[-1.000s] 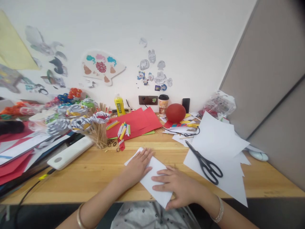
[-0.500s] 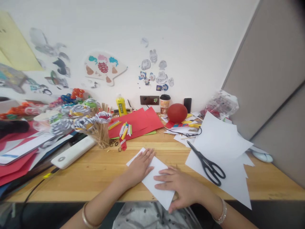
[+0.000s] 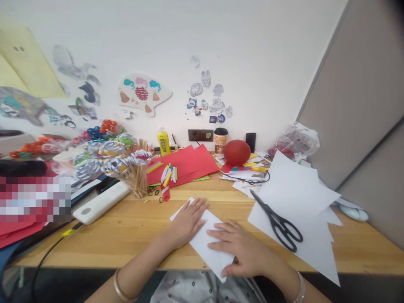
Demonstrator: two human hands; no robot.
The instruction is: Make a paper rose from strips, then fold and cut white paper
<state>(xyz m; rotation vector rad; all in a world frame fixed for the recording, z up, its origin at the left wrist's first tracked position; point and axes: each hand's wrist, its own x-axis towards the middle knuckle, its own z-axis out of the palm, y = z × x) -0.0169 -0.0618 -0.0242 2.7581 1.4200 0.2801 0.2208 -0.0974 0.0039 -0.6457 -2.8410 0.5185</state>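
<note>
A folded sheet of white paper [image 3: 203, 240] lies slantwise at the table's front edge, its near corner jutting past the edge. My left hand [image 3: 188, 221] rests flat across its far part, fingers stretched out. On the near right part lies my right hand [image 3: 241, 248], fingers spread, the thumb by the near corner. Both palms face down, and neither hand grips anything. To the right, black-handled scissors [image 3: 277, 223] lie on a stack of white paper sheets [image 3: 296, 181].
Red paper [image 3: 189, 164] lies at the back with small paper strips on it. Paper flowers [image 3: 110, 160] on sticks, a white power strip [image 3: 101, 202] and a cable are at left. Behind stand a yellow bottle [image 3: 163, 142], a cup [image 3: 220, 141] and a red balloon [image 3: 236, 152].
Both hands stay on the folded paper in nearly the same pose. The whole view has shifted slightly, so everything appears a little further right and lower.
</note>
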